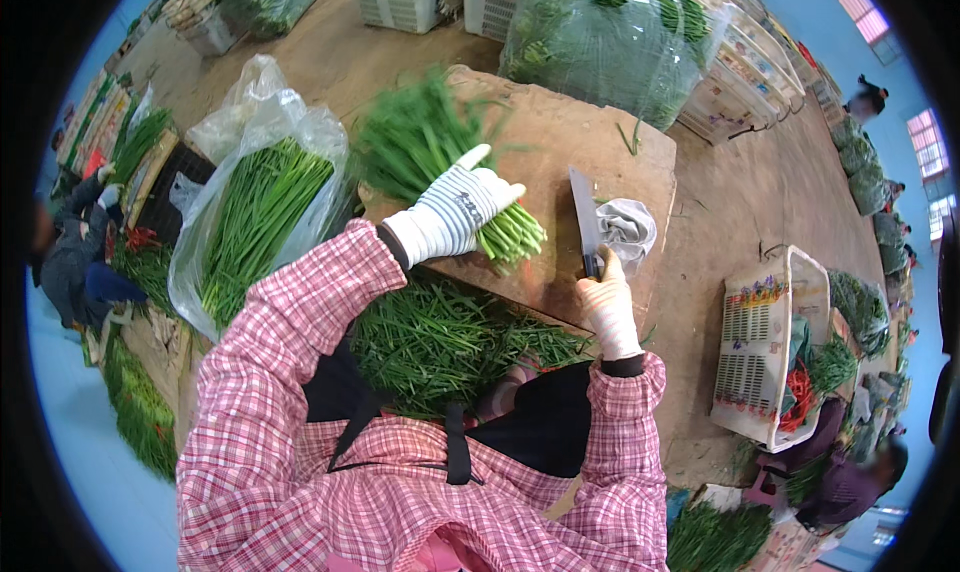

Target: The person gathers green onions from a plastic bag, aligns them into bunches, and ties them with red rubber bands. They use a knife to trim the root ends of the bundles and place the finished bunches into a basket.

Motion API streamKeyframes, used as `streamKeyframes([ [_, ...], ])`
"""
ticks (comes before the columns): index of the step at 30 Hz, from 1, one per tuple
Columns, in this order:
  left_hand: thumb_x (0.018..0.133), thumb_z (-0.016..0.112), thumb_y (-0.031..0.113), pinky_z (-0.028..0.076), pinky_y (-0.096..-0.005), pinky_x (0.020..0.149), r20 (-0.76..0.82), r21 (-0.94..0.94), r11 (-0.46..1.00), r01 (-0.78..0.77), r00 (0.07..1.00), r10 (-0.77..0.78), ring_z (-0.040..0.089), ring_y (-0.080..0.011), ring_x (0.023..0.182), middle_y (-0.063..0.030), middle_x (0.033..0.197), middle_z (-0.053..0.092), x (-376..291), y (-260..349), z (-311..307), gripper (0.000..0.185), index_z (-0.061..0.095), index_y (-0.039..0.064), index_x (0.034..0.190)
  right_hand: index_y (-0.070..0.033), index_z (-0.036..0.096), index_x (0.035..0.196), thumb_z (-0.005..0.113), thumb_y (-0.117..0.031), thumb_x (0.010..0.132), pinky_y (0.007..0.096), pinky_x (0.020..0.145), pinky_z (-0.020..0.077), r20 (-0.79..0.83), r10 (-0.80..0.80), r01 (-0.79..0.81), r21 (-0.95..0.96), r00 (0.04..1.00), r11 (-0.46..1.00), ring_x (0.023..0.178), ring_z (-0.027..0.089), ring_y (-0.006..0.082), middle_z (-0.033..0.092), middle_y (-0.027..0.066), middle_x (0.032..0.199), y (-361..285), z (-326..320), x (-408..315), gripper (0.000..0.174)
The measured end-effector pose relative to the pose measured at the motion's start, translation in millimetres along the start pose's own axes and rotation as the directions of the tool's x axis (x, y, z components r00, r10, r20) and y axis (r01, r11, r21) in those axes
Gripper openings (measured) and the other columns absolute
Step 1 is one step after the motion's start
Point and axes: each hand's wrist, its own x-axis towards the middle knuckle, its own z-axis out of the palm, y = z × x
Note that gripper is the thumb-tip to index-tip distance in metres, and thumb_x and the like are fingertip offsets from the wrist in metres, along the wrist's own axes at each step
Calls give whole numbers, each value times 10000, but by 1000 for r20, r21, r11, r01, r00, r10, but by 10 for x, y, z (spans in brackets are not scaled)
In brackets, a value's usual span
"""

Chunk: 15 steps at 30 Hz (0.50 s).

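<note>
My left hand [454, 212], in a striped white knit glove, grips a bunch of long green leafy stalks [420, 136] near its pale cut ends. The leaves blur over the left part of a worn wooden board [555, 136]. My right hand [611, 302], also gloved, holds a cleaver [583, 212] by its dark handle, blade pointing away from me, near the board's right side. A crumpled grey cloth [626, 230] lies right beside the blade. Below the board, loose green leaves [427, 343] are heaped in front of my lap.
An open plastic bag [184, 272] of green stalks stands left of the board. A large bag of greens [600, 54] sits beyond it. A white plastic crate [750, 347] with red ties [796, 399] stands at right. Other people work at the far left [75, 264] and lower right [851, 489].
</note>
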Motion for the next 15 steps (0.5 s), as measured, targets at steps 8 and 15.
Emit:
streamKeyframes([
  [8, 577, 904, 469, 299, -474, 1179, 280, 57, 989, 139, 948, -149, 577, -307, 1215, -143, 1248, 627, 321, 128, 29, 916, 579, 63, 1332, -109, 446, 1459, 599, -305, 957, 459, 918, 520, -140, 71, -65, 44, 988, 997, 1056, 664, 425, 683, 263, 1155, 13, 208, -265, 560],
  [15, 893, 720, 336, 504, -358, 954, 393, -737, 404, 541, 830, -395, 656, -224, 1072, -123, 1161, 710, 412, -322, 173, 460, 660, 63, 1258, -136, 545, 1418, 563, -164, 957, 300, 540, 490, -138, 90, -50, 268, 986, 962, 551, 561, 119, 609, 39, 718, 67, 273, -443, 462],
])
